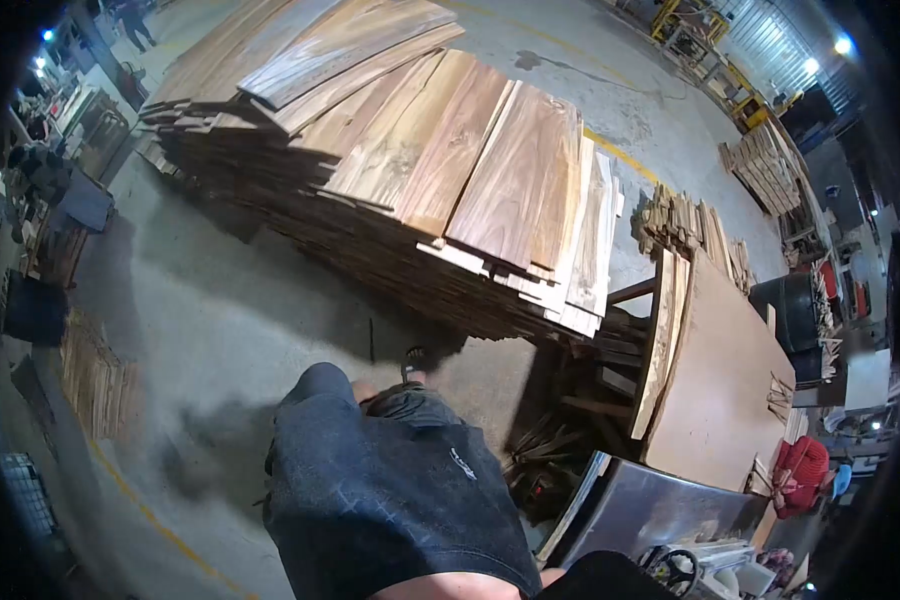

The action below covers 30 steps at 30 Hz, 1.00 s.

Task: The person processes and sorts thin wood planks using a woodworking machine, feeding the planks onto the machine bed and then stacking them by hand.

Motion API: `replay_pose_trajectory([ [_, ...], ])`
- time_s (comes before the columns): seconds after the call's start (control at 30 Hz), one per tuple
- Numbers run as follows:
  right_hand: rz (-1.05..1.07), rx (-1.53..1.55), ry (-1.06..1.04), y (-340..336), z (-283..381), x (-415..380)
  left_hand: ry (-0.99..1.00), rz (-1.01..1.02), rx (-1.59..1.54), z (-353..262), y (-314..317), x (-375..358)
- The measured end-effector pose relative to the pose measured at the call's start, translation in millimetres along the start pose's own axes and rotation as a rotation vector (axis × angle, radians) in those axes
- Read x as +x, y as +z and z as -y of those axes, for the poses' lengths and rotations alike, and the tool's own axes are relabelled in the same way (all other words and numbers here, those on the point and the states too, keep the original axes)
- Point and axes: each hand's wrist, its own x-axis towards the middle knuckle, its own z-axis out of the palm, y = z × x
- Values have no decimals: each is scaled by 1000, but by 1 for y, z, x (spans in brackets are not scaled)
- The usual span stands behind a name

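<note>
In the head view, neither hand is showing, so whether they are apart or clamped on anything cannot be told; the person's shorts (390, 490) are filling the 6 o'clock area. A plank stack (420, 170) is lying on the floor (220, 300) at 12 o'clock, nearest ahead, and a worktop (720, 380) is standing at 3 o'clock.

free: bare concrete floor (220, 300) left | blocked: plank stack (440, 170) ahead, workbench (720, 390) right
</note>
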Motion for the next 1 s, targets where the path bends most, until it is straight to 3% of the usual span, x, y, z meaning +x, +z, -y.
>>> replay_pose_trajectory([
  [0.13, 0, 174, 138, 18, 49, -69, 158, -26, 98, -40, -26, 57],
  [0.2, -67, 238, 298, 13, 53, -123, 361, 168, 82, -71, -41, 106],
  [0.23, -41, 435, 246, 7, 112, -130, 231, 215, -215, -98, -63, 99],
  [0.27, -48, 292, 42, 10, 154, -136, 81, 264, -505, -120, -81, 75],
  [0.3, 72, 430, -4, -1, 204, -138, 105, 192, -712, -147, -107, 49],
  [0.33, 184, 620, -10, 8, 235, -147, 107, 165, -653, -156, -107, 68],
  [0.37, 369, 719, -189, 7, 260, -149, 228, 149, -716, -157, -101, 93],
  [0.4, 733, 919, -131, 7, 276, -154, 266, 151, -743, -158, -99, 112],
  [0.43, 1113, 850, -236, -15, 298, -146, 267, 162, -750, -160, -101, 124],
  [0.47, 1095, 862, -209, -9, 303, -147, 270, 172, -757, -158, -106, 128],
  [0.53, 1413, 531, -449, 16, 310, -153, 263, 197, -778, -139, -106, 147],
  [0.6, 1256, 319, -594, 38, 307, -158, 172, 210, -793, -105, -112, 149],
  [0.67, 1349, 457, -404, 32, 315, -141, -10, 236, -819, -76, -128, 126],
  [0.73, 1195, 521, -384, 44, 319, -126, -125, 260, -859, -52, -127, 105],
  [0.87, 998, 476, -518, 37, 344, -91, -136, 309, -975, -72, -117, 88],
  [1.0, 852, 654, -420, 42, 352, -91, -96, 360, -1045, -105, -123, 74],
])
